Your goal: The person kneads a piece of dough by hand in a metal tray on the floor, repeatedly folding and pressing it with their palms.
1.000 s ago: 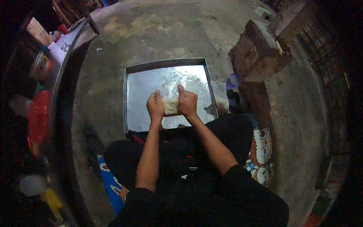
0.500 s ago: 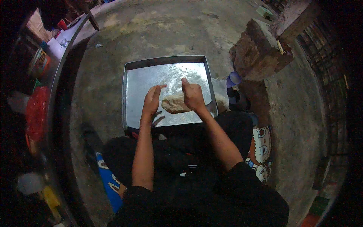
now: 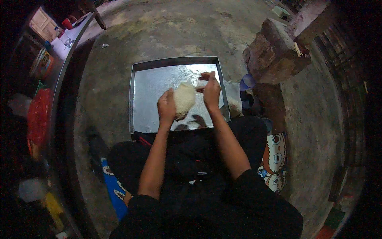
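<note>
A pale, lumpy piece of dough (image 3: pixel 185 100) is held up over a shallow metal tray (image 3: pixel 151 95) in front of my lap. My left hand (image 3: pixel 166 106) grips the dough by its left side, with the fingers hidden behind it. To the right of the lump, my right hand (image 3: pixel 211 91) is empty; its fingers are apart and point left toward the dough without touching it. Dark reflections of the hands show on the tray's shiny bottom.
A clear bag (image 3: pixel 232 95) and a purple cup (image 3: pixel 248 81) sit beside the tray's right edge. Beyond them stands a rough concrete block (image 3: pixel 274 51). Along the left runs a table (image 3: pixel 81 30) with containers, near a red bag (image 3: pixel 39 111). Patterned cloth (image 3: pixel 275 153) lies by my right knee.
The dough has passed from my right hand to my left and now hangs more upright. My right hand has opened and moved right; my left hand has moved right to the dough.
</note>
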The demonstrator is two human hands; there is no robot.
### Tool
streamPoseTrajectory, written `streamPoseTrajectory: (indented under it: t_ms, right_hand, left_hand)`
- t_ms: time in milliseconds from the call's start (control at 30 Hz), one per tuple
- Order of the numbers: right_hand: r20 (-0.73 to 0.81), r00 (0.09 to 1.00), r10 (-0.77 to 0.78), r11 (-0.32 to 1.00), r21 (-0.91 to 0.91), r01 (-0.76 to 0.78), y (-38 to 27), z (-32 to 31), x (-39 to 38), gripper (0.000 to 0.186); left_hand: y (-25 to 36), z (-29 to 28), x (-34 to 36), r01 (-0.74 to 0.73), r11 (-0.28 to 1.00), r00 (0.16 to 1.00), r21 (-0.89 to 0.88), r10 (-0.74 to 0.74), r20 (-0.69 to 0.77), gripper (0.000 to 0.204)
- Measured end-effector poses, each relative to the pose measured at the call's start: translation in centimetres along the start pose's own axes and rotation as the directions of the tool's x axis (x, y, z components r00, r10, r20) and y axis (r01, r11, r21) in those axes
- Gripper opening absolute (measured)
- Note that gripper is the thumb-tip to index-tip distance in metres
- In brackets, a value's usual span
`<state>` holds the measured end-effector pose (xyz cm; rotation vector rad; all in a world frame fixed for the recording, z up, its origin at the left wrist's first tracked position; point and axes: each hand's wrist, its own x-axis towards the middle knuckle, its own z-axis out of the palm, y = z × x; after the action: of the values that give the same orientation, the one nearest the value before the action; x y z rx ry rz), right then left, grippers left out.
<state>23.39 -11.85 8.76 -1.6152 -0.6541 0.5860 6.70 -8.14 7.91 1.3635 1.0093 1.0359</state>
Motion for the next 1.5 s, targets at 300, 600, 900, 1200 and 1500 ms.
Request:
streamPoseTrajectory:
  t_ms: [300,600,900,1200,1500]
  right_hand:
    - [0.233,0.952,0.200,0.946,0.206,-0.249,2.4,5.3,-2.7,0.080]
    - [0.078,0.977,-0.196,0.947,-0.242,0.209,3.3,4.6,-5.3,0.042]
    - [0.522,0.739,-0.426,0.553,-0.496,0.669,1.8,5.2,-7.6,0.027]
    - [0.418,0.789,-0.451,0.701,-0.381,0.603,-1.3,4.5,-8.9,0.027]
    - [0.132,0.942,-0.308,0.934,-0.146,0.326,-0.6,0.7,-5.7,0.039]
  left_hand:
    - [-3.3,-0.2,0.2,0.103,0.980,0.993,-0.171,-0.111,-0.035,0.064]
    - [-3.8,1.5,-0.5,0.304,0.950,0.936,0.064,-0.286,-0.206,0.079]
    - [-7.1,-2.3,1.4,0.292,0.938,0.947,0.186,-0.256,-0.195,0.076]
    - [-6.4,-4.3,2.6,0.263,0.965,0.944,-0.006,-0.259,-0.203,0.070]
    - [1.2,-3.5,1.5,-0.045,0.928,0.953,0.371,0.151,-0.263,0.065]
